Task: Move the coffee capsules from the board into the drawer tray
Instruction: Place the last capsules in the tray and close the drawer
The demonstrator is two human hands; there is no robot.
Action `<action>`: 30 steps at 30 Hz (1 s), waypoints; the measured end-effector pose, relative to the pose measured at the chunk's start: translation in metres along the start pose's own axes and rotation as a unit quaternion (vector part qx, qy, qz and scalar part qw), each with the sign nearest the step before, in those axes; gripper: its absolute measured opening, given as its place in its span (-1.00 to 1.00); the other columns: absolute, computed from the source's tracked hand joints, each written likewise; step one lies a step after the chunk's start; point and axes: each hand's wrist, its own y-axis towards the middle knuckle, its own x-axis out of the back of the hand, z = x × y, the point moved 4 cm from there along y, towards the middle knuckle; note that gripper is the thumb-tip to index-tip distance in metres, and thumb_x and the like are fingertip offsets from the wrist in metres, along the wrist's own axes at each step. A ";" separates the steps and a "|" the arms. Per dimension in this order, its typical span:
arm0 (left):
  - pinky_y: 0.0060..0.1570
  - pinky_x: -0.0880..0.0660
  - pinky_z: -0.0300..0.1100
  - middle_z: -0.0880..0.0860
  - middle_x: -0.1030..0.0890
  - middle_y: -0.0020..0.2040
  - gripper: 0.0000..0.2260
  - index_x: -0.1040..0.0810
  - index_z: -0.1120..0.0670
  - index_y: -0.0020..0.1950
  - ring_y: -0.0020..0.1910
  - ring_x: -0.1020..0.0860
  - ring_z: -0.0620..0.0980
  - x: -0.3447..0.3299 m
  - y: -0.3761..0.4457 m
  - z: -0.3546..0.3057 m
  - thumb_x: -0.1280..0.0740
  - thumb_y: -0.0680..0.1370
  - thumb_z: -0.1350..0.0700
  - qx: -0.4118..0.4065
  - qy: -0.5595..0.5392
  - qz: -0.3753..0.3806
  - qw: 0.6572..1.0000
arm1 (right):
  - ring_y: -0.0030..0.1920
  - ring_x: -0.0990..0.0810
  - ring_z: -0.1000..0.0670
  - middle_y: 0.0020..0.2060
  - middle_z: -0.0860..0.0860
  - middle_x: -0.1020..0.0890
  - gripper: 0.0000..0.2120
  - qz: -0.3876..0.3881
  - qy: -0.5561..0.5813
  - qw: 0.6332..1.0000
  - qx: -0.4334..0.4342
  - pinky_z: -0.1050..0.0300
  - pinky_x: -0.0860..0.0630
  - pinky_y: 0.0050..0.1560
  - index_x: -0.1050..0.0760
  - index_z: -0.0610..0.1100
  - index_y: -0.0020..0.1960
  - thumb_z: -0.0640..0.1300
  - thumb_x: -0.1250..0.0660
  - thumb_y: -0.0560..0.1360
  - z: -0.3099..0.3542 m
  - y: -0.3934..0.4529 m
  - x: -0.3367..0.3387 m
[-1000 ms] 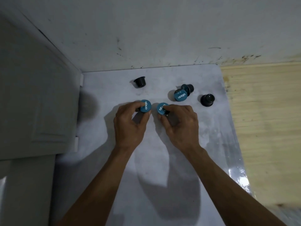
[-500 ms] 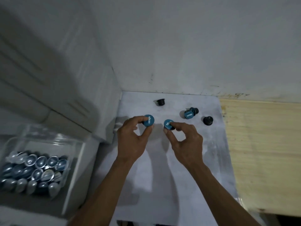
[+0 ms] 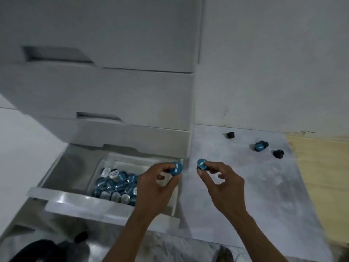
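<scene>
The left hand pinches one blue-lidded coffee capsule above the clear drawer tray, its grip clamped, while the right hand clamps another capsule over the grey board.

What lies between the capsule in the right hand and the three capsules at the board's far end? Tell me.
Nothing: the head view shows only bare board between the held capsule and the three loose capsules.
</scene>
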 end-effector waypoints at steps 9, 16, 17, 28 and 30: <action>-0.23 -0.50 -0.48 -0.12 -0.68 -0.13 -0.77 -0.65 0.03 -0.02 -0.16 -0.61 -0.30 0.131 -0.010 0.087 -0.56 0.37 0.11 0.068 0.035 0.018 0.997 | -0.12 -0.60 0.17 -0.12 0.19 -0.66 -0.74 0.061 -0.008 0.998 -0.034 0.33 -0.51 -0.13 -0.63 0.05 0.03 -0.08 -0.55 0.36 0.054 -0.062 -0.085; -0.20 -0.47 -0.43 -0.10 -0.66 -0.13 -0.79 -0.65 0.05 -0.02 -0.23 -0.57 -0.29 0.162 0.041 0.134 -0.55 0.38 0.14 0.073 0.080 -0.006 0.994 | -0.13 -0.59 0.20 -0.17 0.18 -0.64 -0.72 0.107 -0.030 0.993 -0.027 0.48 -0.43 -0.14 -0.57 0.15 0.01 -0.04 -0.55 0.37 0.065 -0.028 -0.142; -0.19 -0.49 -0.37 -0.10 -0.66 -0.12 -0.79 -0.65 0.06 -0.02 -0.23 -0.57 -0.28 0.164 0.047 0.142 -0.55 0.38 0.14 0.072 0.092 -0.006 0.993 | -0.14 -0.59 0.20 -0.18 0.18 -0.63 -0.73 0.122 -0.039 0.991 -0.025 0.48 -0.43 -0.16 -0.57 0.15 0.01 -0.05 -0.55 0.37 0.061 -0.023 -0.153; -0.09 -0.40 -0.25 0.04 -0.65 -0.01 -0.77 -0.63 0.06 0.11 -0.12 -0.51 -0.11 0.158 0.097 0.200 -0.47 0.46 0.13 0.067 0.200 0.125 0.970 | -0.16 -0.54 0.18 -0.17 0.15 -0.58 -0.83 0.234 -0.076 0.966 -0.082 0.37 -0.38 -0.20 -0.60 0.11 0.02 -0.04 -0.46 0.44 0.049 0.010 -0.255; -0.13 -0.45 -0.21 0.05 -0.66 -0.03 -0.79 -0.64 0.05 0.08 -0.15 -0.56 -0.05 0.153 0.105 0.212 -0.47 0.46 0.13 0.059 0.205 0.153 0.965 | -0.15 -0.55 0.16 -0.15 0.14 -0.61 -0.82 0.239 -0.083 0.963 -0.090 0.31 -0.42 -0.19 -0.62 0.11 0.03 -0.04 -0.47 0.44 0.049 0.014 -0.270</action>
